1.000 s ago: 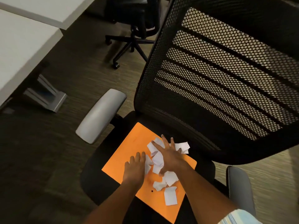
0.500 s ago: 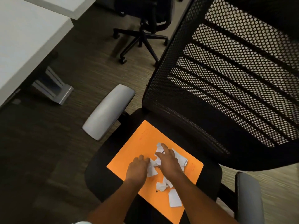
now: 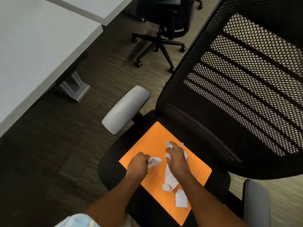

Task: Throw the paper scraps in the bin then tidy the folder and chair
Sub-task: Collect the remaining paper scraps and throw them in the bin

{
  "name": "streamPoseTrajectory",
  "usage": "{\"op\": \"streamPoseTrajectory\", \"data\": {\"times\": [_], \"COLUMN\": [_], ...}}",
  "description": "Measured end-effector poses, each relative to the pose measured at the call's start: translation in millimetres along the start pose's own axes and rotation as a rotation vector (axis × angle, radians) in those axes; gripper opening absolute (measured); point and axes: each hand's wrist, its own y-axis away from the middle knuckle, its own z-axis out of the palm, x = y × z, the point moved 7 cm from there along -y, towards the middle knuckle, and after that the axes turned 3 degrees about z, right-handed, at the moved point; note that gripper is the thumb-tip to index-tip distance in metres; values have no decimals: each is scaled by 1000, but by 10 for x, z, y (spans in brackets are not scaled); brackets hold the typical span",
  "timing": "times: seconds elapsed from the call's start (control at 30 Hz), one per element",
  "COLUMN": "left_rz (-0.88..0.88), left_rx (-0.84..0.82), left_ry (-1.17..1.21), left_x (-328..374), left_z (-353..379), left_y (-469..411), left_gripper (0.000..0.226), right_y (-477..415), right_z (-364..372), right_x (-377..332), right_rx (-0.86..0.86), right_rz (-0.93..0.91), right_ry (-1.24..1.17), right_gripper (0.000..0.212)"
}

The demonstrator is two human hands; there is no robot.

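An orange folder point(image 3: 153, 141) lies flat on the seat of a black mesh-backed office chair point(image 3: 242, 89). White paper scraps point(image 3: 170, 177) are scattered on the folder's middle and near end. My left hand point(image 3: 137, 165) is closed around a crumpled bunch of scraps point(image 3: 155, 160). My right hand point(image 3: 177, 158) rests curled over other scraps at the folder's centre, with paper showing at its fingertips and under its palm. One flat scrap point(image 3: 181, 199) lies apart near the folder's front edge. No bin is in view.
The chair has grey armrests, one at the left point(image 3: 126, 108) and one at the lower right point(image 3: 256, 203). A white desk point(image 3: 32, 51) with a metal foot point(image 3: 75, 87) stands at the left. Another black office chair point(image 3: 164, 30) stands behind on the dark floor.
Both hands went from flat and spread over the scraps to curled, gathering them. The left hand has closed on a crumpled bunch. The scraps now lie more bunched together.
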Motion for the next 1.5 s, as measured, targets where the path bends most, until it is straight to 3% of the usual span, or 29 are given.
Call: {"op": "streamPoseTrajectory", "data": {"times": [0.33, 0.73, 0.97, 1.17, 1.37, 1.5], "left_rz": [-41, -213, -348, -545, -794, -954], "left_rx": [89, 319, 457, 573, 720, 830], "left_ry": [145, 43, 64, 265, 485, 587], "left_x": [-58, -347, -888, -1535, -2202, -2534], "left_z": [-420, -1274, -1543, -1413, -977, -600], "left_y": [279, 1150, 2016, 2934, 4234, 5215], "left_gripper": [23, 28, 25, 24, 23, 35], "right_y": [84, 383, 895, 1500, 2370, 3106], "right_z": [-301, -320, 14, 467, 1182, 1752], "right_x": [-247, -1314, -2191, -2879, -3510, -3831], "right_rx": [54, 23, -16, -130, -272, -412], "right_rz": [-47, -222, -547, -757, -967, -1082], "right_ry": [13, -95, 8, 61, 153, 108], "right_gripper": [30, 34, 17, 33, 29, 30]}}
